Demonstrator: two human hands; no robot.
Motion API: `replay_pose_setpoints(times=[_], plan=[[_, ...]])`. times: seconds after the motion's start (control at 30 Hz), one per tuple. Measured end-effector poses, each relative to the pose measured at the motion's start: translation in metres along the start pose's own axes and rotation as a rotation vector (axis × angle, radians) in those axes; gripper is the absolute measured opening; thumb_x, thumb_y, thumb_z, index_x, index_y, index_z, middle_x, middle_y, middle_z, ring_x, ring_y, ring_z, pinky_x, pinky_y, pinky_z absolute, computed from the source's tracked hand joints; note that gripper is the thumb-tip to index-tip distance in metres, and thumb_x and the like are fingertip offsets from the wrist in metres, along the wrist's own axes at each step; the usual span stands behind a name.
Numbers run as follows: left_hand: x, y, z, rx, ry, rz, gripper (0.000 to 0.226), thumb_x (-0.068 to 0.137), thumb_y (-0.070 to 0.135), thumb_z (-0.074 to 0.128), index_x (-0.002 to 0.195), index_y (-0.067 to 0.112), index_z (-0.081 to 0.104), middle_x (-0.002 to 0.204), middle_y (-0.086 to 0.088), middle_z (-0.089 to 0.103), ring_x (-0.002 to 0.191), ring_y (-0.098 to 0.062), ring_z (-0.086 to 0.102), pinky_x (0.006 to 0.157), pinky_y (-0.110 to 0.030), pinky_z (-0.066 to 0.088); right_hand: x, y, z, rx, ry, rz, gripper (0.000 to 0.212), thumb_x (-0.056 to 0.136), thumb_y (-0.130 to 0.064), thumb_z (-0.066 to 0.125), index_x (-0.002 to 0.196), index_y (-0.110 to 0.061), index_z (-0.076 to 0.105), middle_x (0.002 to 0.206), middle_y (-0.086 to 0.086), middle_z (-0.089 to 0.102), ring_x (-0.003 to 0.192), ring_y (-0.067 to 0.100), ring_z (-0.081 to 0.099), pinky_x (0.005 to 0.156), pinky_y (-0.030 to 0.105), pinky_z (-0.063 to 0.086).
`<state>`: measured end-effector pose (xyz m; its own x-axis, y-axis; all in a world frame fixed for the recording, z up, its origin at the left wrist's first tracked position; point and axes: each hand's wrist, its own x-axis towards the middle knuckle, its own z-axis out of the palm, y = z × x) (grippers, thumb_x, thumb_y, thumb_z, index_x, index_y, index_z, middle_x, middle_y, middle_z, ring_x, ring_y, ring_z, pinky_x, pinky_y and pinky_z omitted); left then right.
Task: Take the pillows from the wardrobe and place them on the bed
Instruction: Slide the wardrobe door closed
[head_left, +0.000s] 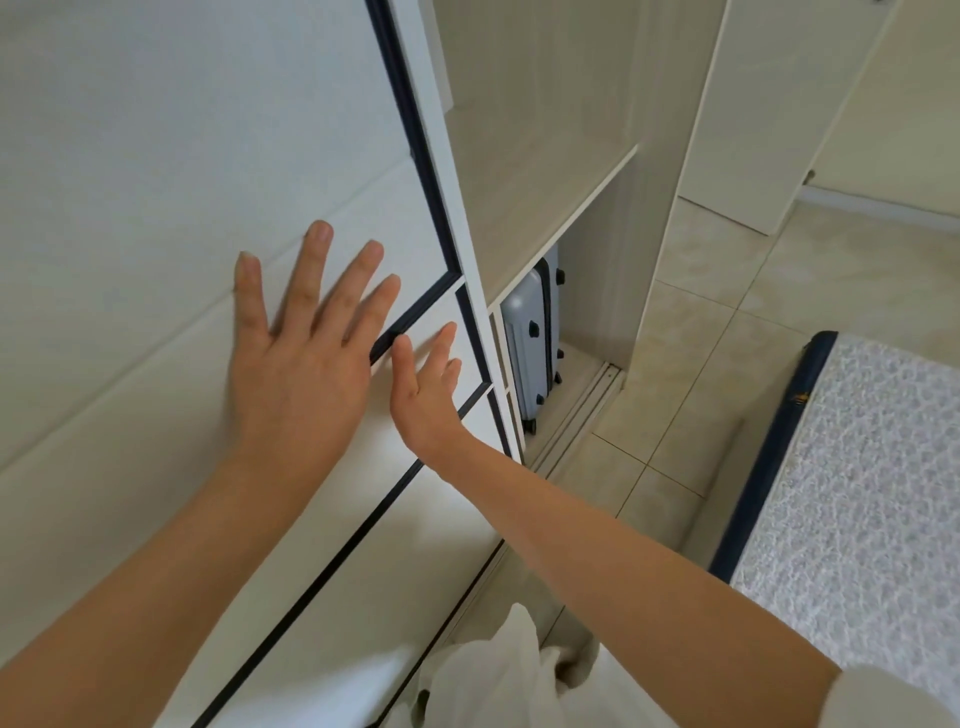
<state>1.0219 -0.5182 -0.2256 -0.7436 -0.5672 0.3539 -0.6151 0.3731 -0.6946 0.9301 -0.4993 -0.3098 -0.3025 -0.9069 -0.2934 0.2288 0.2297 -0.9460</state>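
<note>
Left hand (296, 358), right hand (426, 395) flat, fingers straight, on door (156, 156) — push evenly, sliding along track (576, 415); no pillows visible.

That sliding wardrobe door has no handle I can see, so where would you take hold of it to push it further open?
Probably the sliding door by its exposed right edge, reached from the open side: its face is flat, and both hands only press flat against it.

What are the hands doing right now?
Left hand: open, flat on the door.
Right hand: open, against the door, holding nothing.
</note>
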Motion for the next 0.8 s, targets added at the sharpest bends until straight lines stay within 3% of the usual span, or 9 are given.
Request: replay_pose_setpoints(times=[0.07, 0.17, 0.37, 0.53, 0.67, 0.8], plan=[[0.009, 0.004, 0.0, 0.023, -0.025, 0.012, 0.059, 0.104, 0.035, 0.011, 0.159, 0.023, -0.008, 0.166, -0.002, -0.02, 0.148, -0.037, -0.026, 0.104, -0.059, -0.035, 0.006, -0.001, -0.008, -0.013, 0.008, -0.031, 0.075, 0.089, -0.069, 0.024, 0.144, -0.043, -0.019, 0.156, -0.003, -0.025, 0.144, 0.016, -0.003, 0.094, 0.027, 0.006], [0.026, 0.011, 0.001, 0.043, -0.039, 0.022, 0.064, 0.104, 0.036, 0.021, 0.158, 0.022, -0.011, 0.165, -0.003, -0.024, 0.147, -0.038, -0.028, 0.102, -0.061, -0.036, 0.018, -0.002, -0.022, -0.047, 0.025, -0.051, 0.076, 0.085, -0.073, 0.023, 0.143, -0.046, -0.018, 0.157, -0.004, -0.024, 0.144, 0.018, 0.0, 0.093, 0.03, 0.006], [0.066, 0.028, -0.001, 0.067, -0.033, 0.043, 0.069, 0.1, 0.034, 0.033, 0.159, 0.021, 0.001, 0.167, -0.005, -0.014, 0.15, -0.041, -0.019, 0.105, -0.062, -0.029, 0.047, -0.013, -0.047, -0.021, 0.067, -0.077, 0.073, 0.089, -0.068, 0.021, 0.146, -0.042, -0.016, 0.158, -0.005, -0.022, 0.144, 0.018, -0.011, 0.094, 0.029, 0.003], [0.102, 0.044, 0.0, 0.081, -0.034, 0.078, 0.067, 0.103, 0.038, 0.029, 0.159, 0.018, -0.002, 0.166, -0.009, -0.016, 0.148, -0.044, -0.02, 0.112, -0.062, -0.02, 0.074, -0.015, -0.073, -0.012, 0.19, -0.142, 0.054, 0.098, -0.052, 0.013, 0.148, -0.042, -0.005, 0.159, -0.015, 0.0, 0.144, 0.009, -0.013, 0.106, 0.028, -0.004], [0.134, 0.058, 0.002, 0.158, -0.058, 0.108, 0.075, 0.101, 0.047, 0.027, 0.157, 0.015, -0.011, 0.164, -0.011, -0.024, 0.14, -0.047, -0.033, 0.109, -0.065, -0.021, 0.095, -0.019, -0.086, -0.036, 0.233, -0.129, 0.057, 0.096, -0.058, 0.014, 0.146, -0.045, -0.008, 0.16, -0.011, -0.006, 0.143, 0.006, -0.016, 0.114, 0.039, -0.001], [0.166, 0.073, 0.001, 0.175, -0.088, 0.123, 0.073, 0.093, 0.044, 0.009, 0.154, 0.015, -0.017, 0.163, -0.012, -0.027, 0.142, -0.049, -0.031, 0.105, -0.067, -0.028, 0.119, -0.025, -0.098, -0.029, 0.308, -0.17, 0.06, 0.095, -0.06, 0.016, 0.147, -0.044, -0.008, 0.159, -0.014, -0.009, 0.142, 0.005, -0.017, 0.117, 0.039, -0.002]])
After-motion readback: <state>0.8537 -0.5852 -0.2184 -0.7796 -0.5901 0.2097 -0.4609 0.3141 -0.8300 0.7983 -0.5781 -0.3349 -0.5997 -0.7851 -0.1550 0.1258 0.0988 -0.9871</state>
